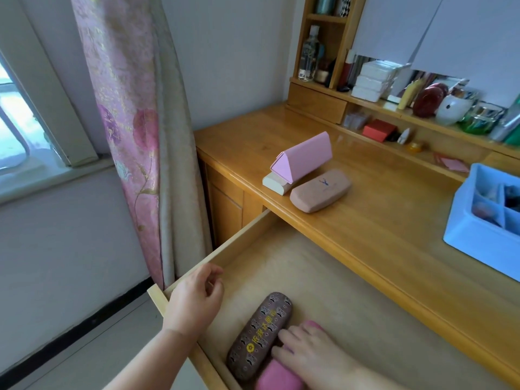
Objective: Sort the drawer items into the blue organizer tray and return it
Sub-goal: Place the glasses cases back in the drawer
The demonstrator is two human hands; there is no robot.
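The open wooden drawer (pixel 332 280) juts out under the desk. In its near left corner lie a brown patterned glasses case (pixel 257 337) and a pink case (pixel 278 377) side by side. My right hand (pixel 312 353) lies over the pink case, fingers wrapped on it. My left hand (pixel 197 296) hovers at the drawer's left wall with fingers loosely curled, holding nothing. The blue organizer tray (pixel 478 237) stands on the desk at the right edge, with small items in its compartments.
On the desk top (pixel 380 220) sit a pink triangular folding case (pixel 302 157), a cream case (pixel 277 184) beneath it and a tan glasses case (pixel 320 190). Shelves (pixel 422 114) at the back hold bottles, boxes and jars. A floral curtain (pixel 132 130) hangs left.
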